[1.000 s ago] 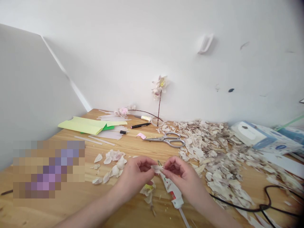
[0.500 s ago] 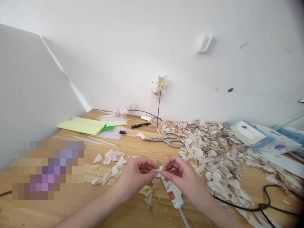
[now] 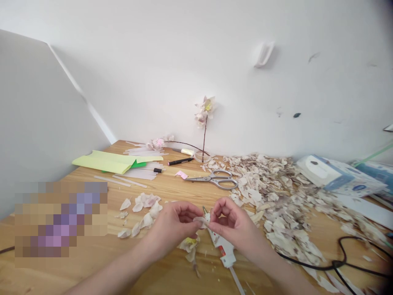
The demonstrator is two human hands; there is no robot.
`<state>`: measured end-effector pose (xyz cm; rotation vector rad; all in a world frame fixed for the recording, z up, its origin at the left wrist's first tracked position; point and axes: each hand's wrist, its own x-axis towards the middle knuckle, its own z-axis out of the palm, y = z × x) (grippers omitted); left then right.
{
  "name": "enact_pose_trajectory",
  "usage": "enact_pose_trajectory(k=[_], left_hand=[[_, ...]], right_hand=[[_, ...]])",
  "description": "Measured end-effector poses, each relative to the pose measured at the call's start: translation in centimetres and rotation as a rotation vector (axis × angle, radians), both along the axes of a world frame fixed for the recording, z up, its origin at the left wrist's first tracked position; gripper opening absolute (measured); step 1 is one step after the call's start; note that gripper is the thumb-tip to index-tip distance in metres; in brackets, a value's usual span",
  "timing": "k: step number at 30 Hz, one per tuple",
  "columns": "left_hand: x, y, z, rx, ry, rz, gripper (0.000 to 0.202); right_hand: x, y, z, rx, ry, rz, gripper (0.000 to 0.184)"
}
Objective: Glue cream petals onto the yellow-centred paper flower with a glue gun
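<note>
A small pale dried petal point(image 3: 201, 221) is pinched between my two hands above the table. My left hand point(image 3: 176, 223) grips one side of it with thumb and fingers, and my right hand point(image 3: 229, 221) holds the other side. Beneath my right hand lies a white hot glue gun point(image 3: 226, 252) with a glue stick point(image 3: 237, 280) in its rear end. Below my left hand rests a part-made flower point(image 3: 189, 246) with a yellow centre and pale petals, partly hidden. Several loose petals point(image 3: 146, 213) lie left of my left hand.
A large heap of dried petals point(image 3: 270, 180) spreads over the right side. Scissors point(image 3: 215, 179), a black marker point(image 3: 180, 161) and yellow paper point(image 3: 104, 162) lie further back. One petal flower point(image 3: 205, 108) stands upright by the wall. A tissue box point(image 3: 337, 174) and black cable point(image 3: 322, 268) are at right.
Both hands keep the petal pinched, with only a slight shift of the fingers. The whole view has moved a little; the things on the table lie as before.
</note>
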<state>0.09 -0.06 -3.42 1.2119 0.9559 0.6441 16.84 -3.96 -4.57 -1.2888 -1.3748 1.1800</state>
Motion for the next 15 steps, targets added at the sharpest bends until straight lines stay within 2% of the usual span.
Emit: enact_pose_trajectory(k=[15], left_hand=[[-0.10, 0.09, 0.01, 0.010, -0.038, -0.010, 0.018]], right_hand=[[0.05, 0.50, -0.29, -0.021, 0.115, -0.031, 0.036]])
